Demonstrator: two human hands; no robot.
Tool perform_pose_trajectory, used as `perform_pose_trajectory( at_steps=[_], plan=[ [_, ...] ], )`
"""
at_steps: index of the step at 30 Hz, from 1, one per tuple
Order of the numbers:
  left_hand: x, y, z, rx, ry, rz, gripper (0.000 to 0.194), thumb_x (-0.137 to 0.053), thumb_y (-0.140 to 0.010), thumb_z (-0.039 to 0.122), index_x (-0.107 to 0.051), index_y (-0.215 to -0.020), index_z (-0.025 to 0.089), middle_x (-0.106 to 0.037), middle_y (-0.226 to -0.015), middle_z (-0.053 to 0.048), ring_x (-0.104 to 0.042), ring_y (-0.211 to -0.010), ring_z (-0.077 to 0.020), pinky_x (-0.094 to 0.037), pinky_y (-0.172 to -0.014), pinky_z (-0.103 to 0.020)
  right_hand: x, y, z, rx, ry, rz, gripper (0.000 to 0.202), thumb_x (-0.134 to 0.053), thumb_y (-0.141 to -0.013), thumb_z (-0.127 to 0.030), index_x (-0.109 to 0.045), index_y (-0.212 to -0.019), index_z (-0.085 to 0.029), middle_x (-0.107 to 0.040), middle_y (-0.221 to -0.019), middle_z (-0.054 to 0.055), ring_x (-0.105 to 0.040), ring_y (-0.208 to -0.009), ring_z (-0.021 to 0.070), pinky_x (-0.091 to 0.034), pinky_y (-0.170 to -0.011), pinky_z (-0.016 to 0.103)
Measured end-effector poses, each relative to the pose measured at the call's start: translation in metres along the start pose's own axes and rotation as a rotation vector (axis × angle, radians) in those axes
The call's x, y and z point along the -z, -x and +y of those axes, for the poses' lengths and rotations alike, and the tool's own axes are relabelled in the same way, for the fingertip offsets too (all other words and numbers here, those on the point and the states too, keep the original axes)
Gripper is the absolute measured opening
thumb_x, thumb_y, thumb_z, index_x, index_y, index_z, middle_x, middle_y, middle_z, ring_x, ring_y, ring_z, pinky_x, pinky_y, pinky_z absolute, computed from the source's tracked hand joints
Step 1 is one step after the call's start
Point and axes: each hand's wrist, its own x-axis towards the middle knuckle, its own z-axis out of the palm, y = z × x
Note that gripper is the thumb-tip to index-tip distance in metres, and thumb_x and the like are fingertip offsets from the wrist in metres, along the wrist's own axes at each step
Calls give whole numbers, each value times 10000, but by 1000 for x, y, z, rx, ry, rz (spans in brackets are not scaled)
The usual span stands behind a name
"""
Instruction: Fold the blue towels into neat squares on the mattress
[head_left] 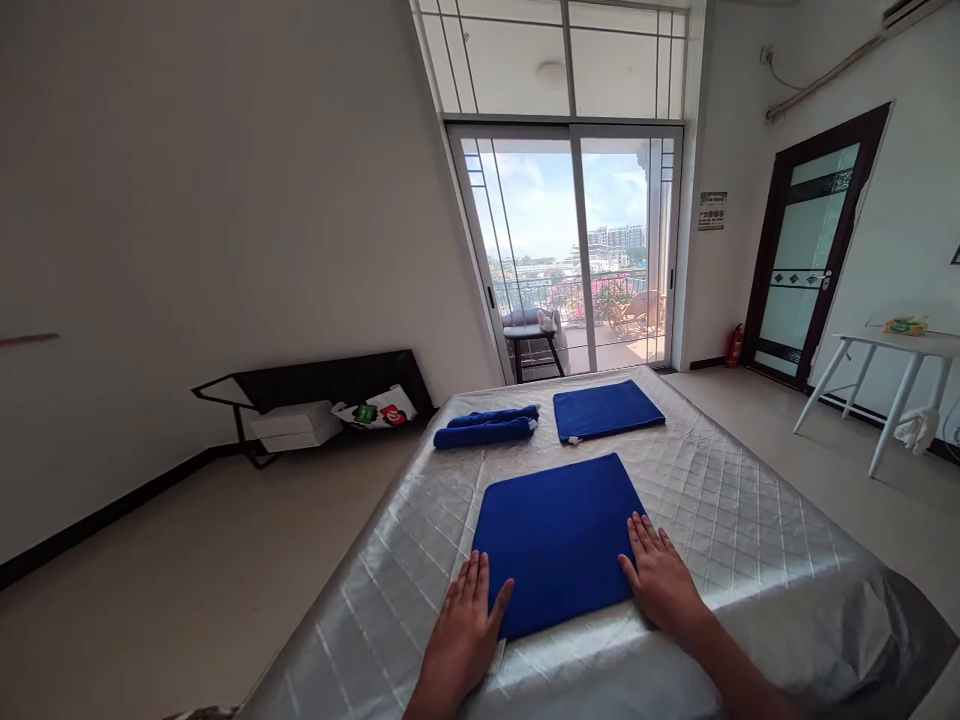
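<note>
A blue cloth, folded into a flat rectangle, lies on a silver quilted cover. My left hand rests flat at its near left edge, fingers stretched out and thumb apart. At the right edge, my right hand lies palm down with its fingers extended, touching the cloth. Beyond them, a second flat blue cloth is at the back right, with a small white tag at its near edge. Rolled blue cloths sit side by side at the back left.
A black rack against the left wall holds a white box and a printed bag. Sliding glass doors are beyond the covered surface. On the right are a white table, a red extinguisher and a dark-framed door.
</note>
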Motion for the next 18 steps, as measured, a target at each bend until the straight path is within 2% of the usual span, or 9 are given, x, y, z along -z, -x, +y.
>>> perform_pose_trajectory(
  at_steps=[3,5,9,13,15,18],
  plan=[
    [3,-4,15,150,48,-39,754,-225,-1019,605,-386,-1566,110,-421,-1600,-188,-367,-1498,-317,-349,-1199,-522,-1,0,4,-12,12,-21,682,-230,-1042,-476,-211,-1626,-124,-211,-1684,107,-168,-1566,237,-146,-1263,443],
    [6,-6,22,203,75,-46,827,-212,-1004,653,-350,-1573,68,-379,-1619,-200,-336,-1512,-328,-331,-1212,-522,1,-5,7,-21,27,-37,687,-221,-1040,-491,-208,-1629,-137,-204,-1688,87,-160,-1568,233,-141,-1264,435],
    [8,-7,29,222,95,-35,827,-200,-1000,665,-325,-1587,95,-369,-1631,-180,-316,-1522,-324,-308,-1222,-535,19,-30,5,-18,59,-52,693,-220,-1036,-498,-206,-1631,-144,-194,-1692,76,-146,-1570,222,-123,-1264,416],
    [10,-7,31,224,103,-27,794,-205,-1008,643,-340,-1585,115,-383,-1627,-169,-316,-1522,-319,-316,-1216,-533,40,-63,-7,-2,78,-80,706,-214,-1037,-478,-214,-1622,-83,-191,-1688,111,-137,-1571,215,-121,-1260,393],
    [12,-7,31,213,101,-29,797,-207,-1010,635,-368,-1569,91,-396,-1616,-182,-324,-1517,-324,-329,-1210,-526,42,-75,-9,-9,74,-89,712,-218,-1037,-464,-209,-1616,-50,-187,-1687,129,-132,-1572,217,-123,-1259,391],
    [12,-5,23,192,101,-57,804,-206,-1011,632,-383,-1558,69,-396,-1611,-193,-336,-1512,-322,-344,-1208,-513,33,-84,-8,-26,41,-78,715,-224,-1032,-452,-209,-1612,-35,-174,-1687,136,-133,-1571,226,-131,-1258,402]
  ],
)
